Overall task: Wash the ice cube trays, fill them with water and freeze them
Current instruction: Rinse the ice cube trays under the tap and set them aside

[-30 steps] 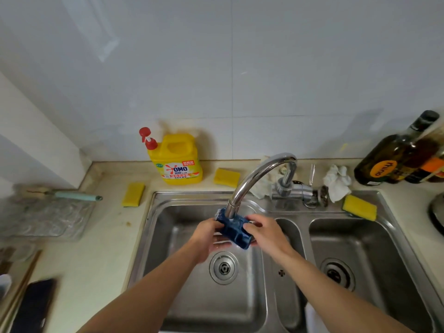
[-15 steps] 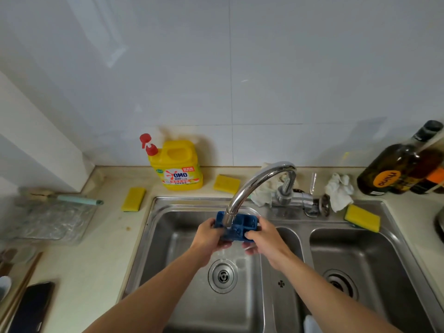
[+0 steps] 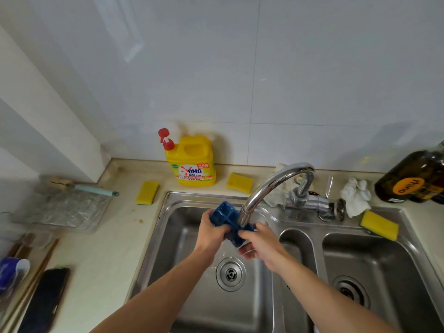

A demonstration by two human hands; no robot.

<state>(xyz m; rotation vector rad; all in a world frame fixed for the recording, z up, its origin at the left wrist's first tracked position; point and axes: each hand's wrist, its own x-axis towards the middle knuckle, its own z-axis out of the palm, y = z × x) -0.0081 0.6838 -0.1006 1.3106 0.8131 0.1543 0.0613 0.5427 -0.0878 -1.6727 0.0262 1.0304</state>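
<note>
Two hands hold a blue ice cube tray under the spout of the faucet, above the left basin of the steel sink. Left hand curls its fingers round the tray's left end; right hand pinches its near right corner. Its compartments face up and tilt. A yellow detergent jug stands by the wall behind the sink.
</note>
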